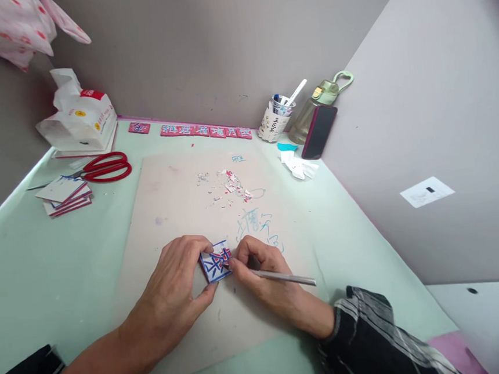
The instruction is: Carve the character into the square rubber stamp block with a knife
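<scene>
A small white square tile (213, 267) with a blue character and blue edge lines lies over the pale board (147, 219). My left hand (177, 289) grips the tile by its left side, fingers at the top edge and thumb at the bottom. Pinched in my right hand (268, 275) is a slim silver pen-shaped tool (286, 277), its tip at the right part of the tile, where red shows among the blue strokes. Small red and white scraps (231, 183) are scattered on the board beyond my hands, near blue handwritten marks (252, 221).
Red-handled scissors (107, 167) and stacked tiles (64, 194) are at the left. Behind stand a tissue pack (80, 117), a row of pink character tiles (205, 130), a pen cup (274, 121), a green-lidded bottle (308, 118) and a phone (320, 131). Crumpled tissue (298, 165) lies nearby.
</scene>
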A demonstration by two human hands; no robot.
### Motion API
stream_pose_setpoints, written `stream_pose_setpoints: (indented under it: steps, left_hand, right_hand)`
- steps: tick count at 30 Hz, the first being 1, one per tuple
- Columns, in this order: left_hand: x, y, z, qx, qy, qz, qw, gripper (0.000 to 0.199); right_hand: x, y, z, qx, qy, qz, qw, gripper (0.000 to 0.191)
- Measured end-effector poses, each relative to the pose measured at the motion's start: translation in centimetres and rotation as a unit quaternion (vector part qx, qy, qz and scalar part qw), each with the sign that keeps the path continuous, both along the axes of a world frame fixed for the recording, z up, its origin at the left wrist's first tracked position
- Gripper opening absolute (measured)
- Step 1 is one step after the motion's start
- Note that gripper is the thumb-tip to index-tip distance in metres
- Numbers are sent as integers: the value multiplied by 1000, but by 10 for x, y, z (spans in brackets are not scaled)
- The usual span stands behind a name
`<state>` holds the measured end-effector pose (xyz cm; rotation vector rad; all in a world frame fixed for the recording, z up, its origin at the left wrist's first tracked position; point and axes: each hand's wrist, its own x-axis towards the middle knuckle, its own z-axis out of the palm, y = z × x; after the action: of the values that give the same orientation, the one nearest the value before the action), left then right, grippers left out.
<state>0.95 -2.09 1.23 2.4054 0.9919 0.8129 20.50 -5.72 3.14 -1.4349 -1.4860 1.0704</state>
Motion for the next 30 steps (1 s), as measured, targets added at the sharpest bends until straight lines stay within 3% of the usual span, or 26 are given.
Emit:
stream_pose_setpoints:
  steps: [3, 5, 7, 9, 11, 15, 21, 24, 26, 27, 29, 30]
  left_hand:
    - [0, -1, 0, -8, -6, -3, 1000, 29]
    - [1, -3, -1, -15, -8, 1, 1000, 29]
    - [1, -4, -2, -18, -10, 7, 1000, 30]
    - [2, -6, -4, -19, -14, 14, 1000, 31]
    - [2, -7, -4, -26, -19, 21, 999, 32]
    - [5, -9, -6, -48, -18, 35, 998, 36]
    - [8, -13, -10, -44, -22, 55, 997, 37]
    - [8, -14, -11, -33, -30, 65, 997, 35]
    - [6, -14, -11, -35, -34, 64, 997, 33]
    - [6, -13, -10, -39, -35, 61, 997, 32]
    - [4, -11, -10, -54, -36, 54, 996, 31]
    - [2, -10, -9, -62, -36, 51, 996, 32]
  right_hand:
    - [-1, -1, -1, 21, -45, 3, 999, 28]
    - [-2, -2, -5, 92, -116, 16, 989, 27]
    - [-2, -3, -10, 212, -209, 44, 954, 27]
    - [-3, -4, -14, 325, -290, 76, 897, 28]
    - [-5, -7, -14, 381, -347, 107, 851, 31]
    - [-11, -14, -5, 400, -400, 140, 813, 37]
    - [-8, -12, -5, 391, -449, 99, 797, 35]
    - [4, -3, -11, 367, -442, 35, 818, 34]
    - [10, 0, -12, 364, -351, 3, 863, 33]
    - [12, 0, -10, 333, -287, 0, 898, 32]
    - [13, -1, -5, 201, -151, 18, 968, 28]
    - [14, -1, -2, 129, -85, 31, 988, 26]
